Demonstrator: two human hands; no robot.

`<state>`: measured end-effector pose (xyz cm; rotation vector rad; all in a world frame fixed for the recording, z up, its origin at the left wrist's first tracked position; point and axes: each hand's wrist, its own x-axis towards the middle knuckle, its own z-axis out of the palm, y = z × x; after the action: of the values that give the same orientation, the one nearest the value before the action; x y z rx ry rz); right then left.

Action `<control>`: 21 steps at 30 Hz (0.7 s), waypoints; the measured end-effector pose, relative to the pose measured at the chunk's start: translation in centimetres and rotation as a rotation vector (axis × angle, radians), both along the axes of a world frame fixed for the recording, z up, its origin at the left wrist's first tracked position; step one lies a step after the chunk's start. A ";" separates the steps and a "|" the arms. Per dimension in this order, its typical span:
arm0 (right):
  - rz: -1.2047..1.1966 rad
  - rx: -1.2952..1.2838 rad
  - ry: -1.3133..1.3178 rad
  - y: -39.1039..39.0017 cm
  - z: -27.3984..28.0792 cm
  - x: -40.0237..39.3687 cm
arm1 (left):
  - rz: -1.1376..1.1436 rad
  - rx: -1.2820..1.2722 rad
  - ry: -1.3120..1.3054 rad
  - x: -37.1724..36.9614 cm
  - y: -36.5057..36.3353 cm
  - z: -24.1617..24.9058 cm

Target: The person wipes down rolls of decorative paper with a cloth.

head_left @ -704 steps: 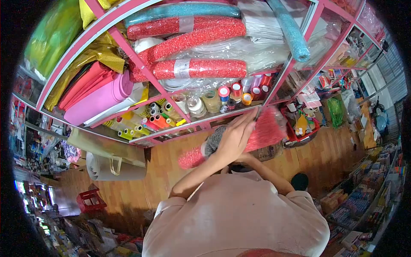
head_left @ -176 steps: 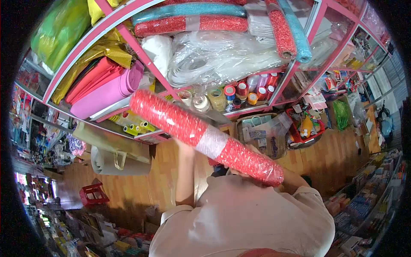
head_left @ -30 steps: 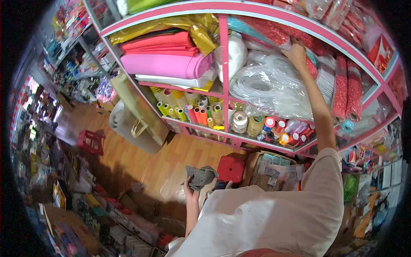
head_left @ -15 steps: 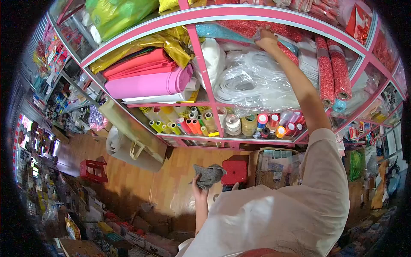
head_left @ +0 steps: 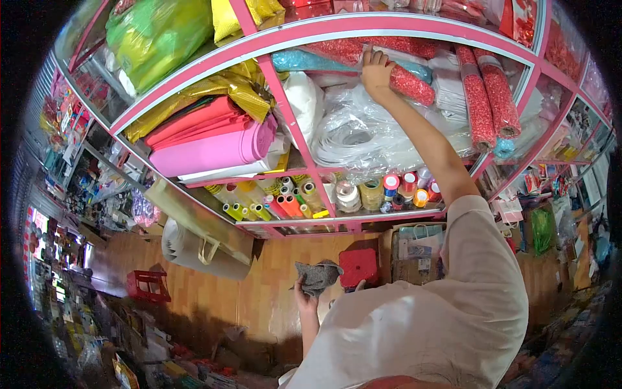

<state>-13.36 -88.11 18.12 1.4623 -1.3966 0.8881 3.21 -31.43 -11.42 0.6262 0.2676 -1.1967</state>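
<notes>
My left hand (head_left: 306, 298), low in the middle of the view, is closed round a crumpled grey cloth (head_left: 317, 277) above the floor. My right hand (head_left: 377, 70) reaches into the upper shelf compartment, its fingers on the rolled goods. Beside it lies a red glitter roll (head_left: 412, 84), with a light blue roll (head_left: 311, 61) to its left. Below that hand are clear plastic bags of white coiled material (head_left: 353, 139). Whether the right fingers grip a roll or only rest on it is not clear.
Pink shelf frames (head_left: 285, 107) cross the view. Left are a pink roll (head_left: 214, 148) and red sheets; two upright red rolls (head_left: 476, 100) stand right. Tape spools (head_left: 348, 196) line the lower shelf. A red stool (head_left: 358, 267), a cardboard box (head_left: 387, 256) and a red crate (head_left: 148, 286) are on the floor.
The view has shifted, so the shelves sit further left and lower. My right hand has moved along the rolls, its fingers now more spread. The left hand still holds the cloth.
</notes>
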 end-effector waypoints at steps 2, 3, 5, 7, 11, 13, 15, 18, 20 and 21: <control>0.131 0.126 0.027 0.0 0.4 -0.3 | -0.005 0.028 -0.029 0.1 -0.9 1.1; 0.169 0.221 0.024 -0.1 0.7 -0.4 | 0.000 0.026 -0.031 0.4 -1.0 0.8; 0.143 0.323 0.038 -1.8 1.0 0.6 | 0.018 0.057 -0.038 0.9 -1.3 0.3; 0.120 0.423 0.057 -2.6 1.1 1.8 | 0.031 0.047 -0.056 0.9 -1.5 0.5; 0.179 0.437 0.070 0.0 2.4 3.3 | 0.065 0.018 0.006 1.1 -0.8 -0.2; 0.231 0.455 0.094 2.5 4.3 3.6 | 0.071 0.020 0.018 1.5 -0.4 -1.6; 0.318 0.284 0.167 4.1 5.4 3.8 | 0.072 0.029 0.028 1.8 -0.1 -2.2; 0.293 0.237 0.130 6.8 6.6 2.9 | 0.065 0.067 0.031 2.2 0.0 -2.1; 0.279 0.319 0.093 9.7 7.1 1.1 | 0.140 -0.019 0.082 2.2 0.1 -2.0; 0.275 0.398 0.024 11.4 7.0 0.0 | 0.136 -0.011 0.087 2.5 -0.1 -2.0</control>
<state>-13.35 -76.69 25.09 1.9970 -1.4313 0.7832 5.72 -31.55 -13.40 0.5393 0.3710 -1.0953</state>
